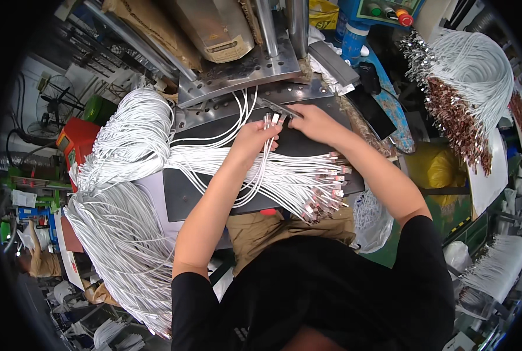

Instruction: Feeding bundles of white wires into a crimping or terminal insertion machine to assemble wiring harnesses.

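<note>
My left hand (254, 139) is closed round a few white cables, with their metal connector ends (274, 120) poking up past the fingers. Just to its right, my right hand (313, 124) grips a slim grey metal hand tool (279, 108), whose exact kind I cannot make out. The tool's tip reaches over beside those connector ends; whether it touches them is unclear. Beneath both hands a thick bundle of white cables (226, 161) lies across a black work surface (182, 198). Their metal and reddish connector ends (328, 190) fan out to the right, below my right forearm.
A steel press plate with posts (237, 73) stands directly beyond my hands. Large coils of white cable (135, 123) hang at the left, more cable (471, 64) at the right. A phone-like black slab (373, 114) lies right of the press, below a control box with buttons (389, 11).
</note>
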Demonstrator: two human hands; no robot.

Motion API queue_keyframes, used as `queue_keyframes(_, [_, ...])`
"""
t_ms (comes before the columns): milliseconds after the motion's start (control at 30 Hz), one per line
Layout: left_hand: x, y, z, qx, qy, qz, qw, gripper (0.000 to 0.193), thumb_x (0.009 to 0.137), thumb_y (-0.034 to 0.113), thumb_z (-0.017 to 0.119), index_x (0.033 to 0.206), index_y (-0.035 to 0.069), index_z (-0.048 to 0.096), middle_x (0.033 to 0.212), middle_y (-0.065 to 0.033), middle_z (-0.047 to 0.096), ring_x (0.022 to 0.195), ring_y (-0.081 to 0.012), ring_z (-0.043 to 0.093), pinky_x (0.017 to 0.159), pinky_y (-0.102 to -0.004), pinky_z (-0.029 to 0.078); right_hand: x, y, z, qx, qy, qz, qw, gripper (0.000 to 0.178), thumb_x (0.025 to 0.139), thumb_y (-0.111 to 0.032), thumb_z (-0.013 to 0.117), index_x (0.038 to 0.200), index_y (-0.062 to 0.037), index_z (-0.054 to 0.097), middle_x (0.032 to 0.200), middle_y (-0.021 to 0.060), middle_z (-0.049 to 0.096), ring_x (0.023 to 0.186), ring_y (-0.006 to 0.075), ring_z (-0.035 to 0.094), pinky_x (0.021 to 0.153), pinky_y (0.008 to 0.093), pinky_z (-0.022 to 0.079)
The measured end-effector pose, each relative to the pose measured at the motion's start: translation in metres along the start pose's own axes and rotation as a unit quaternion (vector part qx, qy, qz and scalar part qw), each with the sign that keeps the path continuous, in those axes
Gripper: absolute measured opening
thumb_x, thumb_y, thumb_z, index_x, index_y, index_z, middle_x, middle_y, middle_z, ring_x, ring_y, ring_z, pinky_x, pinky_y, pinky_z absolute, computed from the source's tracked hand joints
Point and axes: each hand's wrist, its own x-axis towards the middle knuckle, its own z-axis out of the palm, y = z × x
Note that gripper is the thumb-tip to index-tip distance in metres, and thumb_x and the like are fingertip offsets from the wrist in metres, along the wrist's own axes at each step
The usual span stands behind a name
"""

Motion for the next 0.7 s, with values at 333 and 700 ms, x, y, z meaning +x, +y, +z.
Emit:
queue_keyframes(333, [0.005,0.000,0.014,0.050,-0.037,0.012,0.998,0.020,0.091,0.019,0.072,0.101,0.002,0.069,0.081,0.0002,0.064,0.071,-0.0081,0.059,0.064,-0.0219,0.047,-0.007,0.000,0.006,0.144,0.086,0.163,0.972,0.038,0.092,-0.022,0.049,0.114,0.0009,0.070,0.093,0.0147,0.072,0.085,0.0216,0.068,0.081,0.0321,0.050])
queue_keyframes(700, [0.002,-0.002,0.012,0.070,-0.031,0.007,0.997,0.024,0.097,0.023,0.065,0.100,0.000,0.070,0.081,-0.0007,0.065,0.070,-0.0083,0.059,0.067,-0.0218,0.048,-0.008,0.001,0.007,0.163,0.114,0.163,0.966,0.039,0.092,-0.021,0.047,0.115,0.0003,0.070,0.085,0.0128,0.072,0.080,0.0196,0.068,0.077,0.0319,0.051])
